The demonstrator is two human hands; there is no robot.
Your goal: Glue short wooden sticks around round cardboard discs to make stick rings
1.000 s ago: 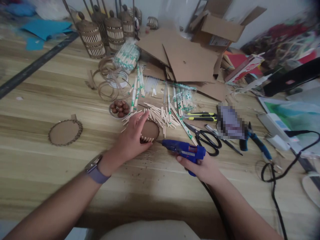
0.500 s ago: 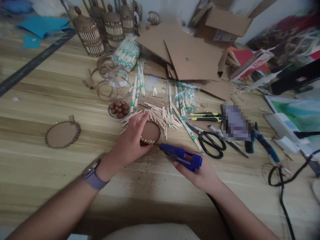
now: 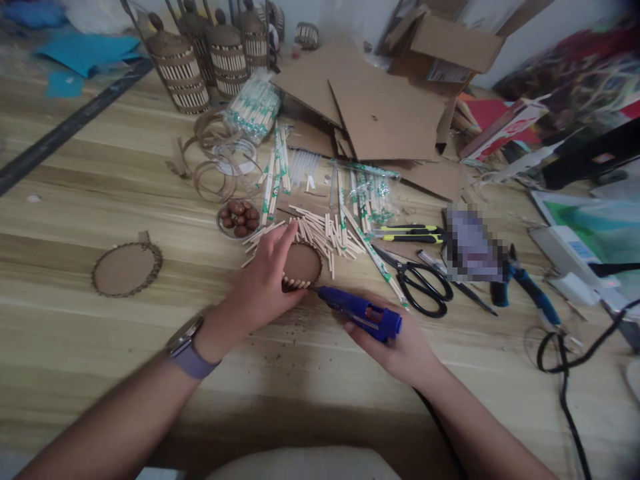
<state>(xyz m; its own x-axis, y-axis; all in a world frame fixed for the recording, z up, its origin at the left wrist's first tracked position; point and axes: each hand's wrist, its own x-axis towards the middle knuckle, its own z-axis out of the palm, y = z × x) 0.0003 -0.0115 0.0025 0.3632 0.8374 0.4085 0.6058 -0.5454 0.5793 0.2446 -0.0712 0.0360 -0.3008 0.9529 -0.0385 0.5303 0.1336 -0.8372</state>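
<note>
My left hand (image 3: 265, 277) grips the left side of a small round cardboard disc (image 3: 303, 262), its thumb at the near edge and its fingers at the far side. Short pale sticks stand in a row along the disc's near rim. In my right hand (image 3: 395, 343) is a blue glue gun (image 3: 360, 311), its tip touching or very near the disc's near right edge. Just beyond the disc lies a loose pile of short wooden sticks (image 3: 320, 230). A second cardboard disc (image 3: 125, 269) with a dark twisted rim lies at the left.
Black scissors (image 3: 425, 288), a yellow-black cutter (image 3: 410, 233) and blue-handled pliers (image 3: 535, 293) lie to the right. A bowl of brown balls (image 3: 240, 219) sits beyond my left hand. Cardboard sheets (image 3: 390, 113) and stick-walled lanterns (image 3: 179, 70) are at the back. A black cable (image 3: 564, 387) runs at right.
The glue gun and my right hand have shifted very slightly to the left. My left hand keeps its hold on the disc.
</note>
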